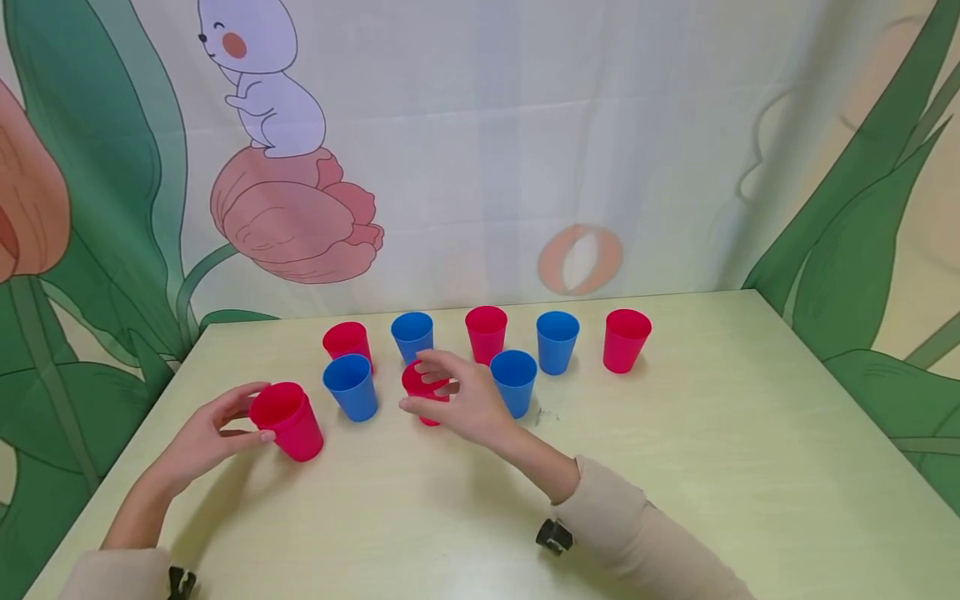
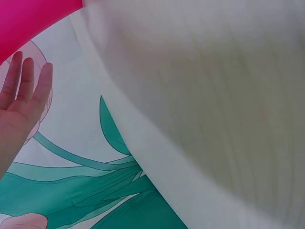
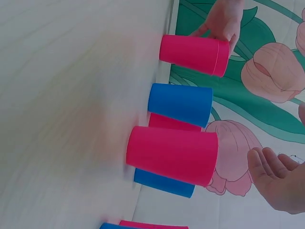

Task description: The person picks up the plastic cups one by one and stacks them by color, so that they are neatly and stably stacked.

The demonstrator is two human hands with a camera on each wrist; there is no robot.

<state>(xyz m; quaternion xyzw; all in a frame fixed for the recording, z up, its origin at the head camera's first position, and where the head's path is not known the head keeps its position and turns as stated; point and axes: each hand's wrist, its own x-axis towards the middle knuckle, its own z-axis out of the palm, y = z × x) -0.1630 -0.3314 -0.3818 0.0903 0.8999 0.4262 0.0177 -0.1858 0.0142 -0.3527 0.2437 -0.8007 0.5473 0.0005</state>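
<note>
At the left of the head view, my left hand (image 1: 202, 437) holds a red cup (image 1: 300, 429) between thumb and fingers. This cup stands upright on the table; a line below its rim in the right wrist view suggests another cup nested in it. My right hand (image 1: 468, 400) hovers with parted, slightly bent fingers above another red cup (image 1: 431, 419), partly hiding it. A gap separates that hand (image 3: 281, 183) from the red cup (image 3: 171, 155) in the right wrist view. A blue cup (image 1: 351, 392) and another blue cup (image 1: 514, 383) flank it.
Along the back stand a red cup (image 1: 347, 336), a blue cup (image 1: 412, 337), a red cup (image 1: 487, 335), a blue cup (image 1: 557, 343) and a red cup (image 1: 626, 342). A printed curtain (image 1: 465, 167) hangs behind the pale table (image 1: 720, 433).
</note>
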